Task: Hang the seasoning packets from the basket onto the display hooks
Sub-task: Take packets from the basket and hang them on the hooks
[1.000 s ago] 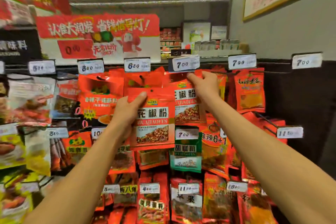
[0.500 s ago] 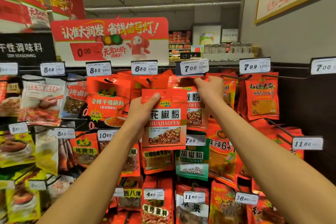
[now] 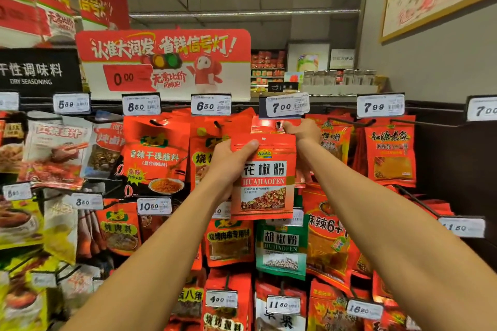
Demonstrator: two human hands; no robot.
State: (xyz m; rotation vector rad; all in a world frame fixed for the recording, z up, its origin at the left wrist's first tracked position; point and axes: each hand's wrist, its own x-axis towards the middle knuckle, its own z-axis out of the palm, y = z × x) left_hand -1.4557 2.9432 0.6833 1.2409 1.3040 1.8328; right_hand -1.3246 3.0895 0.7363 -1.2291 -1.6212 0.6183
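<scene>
One red packet marked HUAJIAOFEN point(image 3: 265, 177) is being held upright in front of the hanging rows, just below the 7.00 price tag point(image 3: 285, 106). Its left edge is sitting in the left hand point(image 3: 228, 166), thumb lying across the front near the top, fingers curling behind. Just above, the right hand point(image 3: 302, 130) is pinching the top of a hung packet point(image 3: 269, 125) at its hook
</scene>
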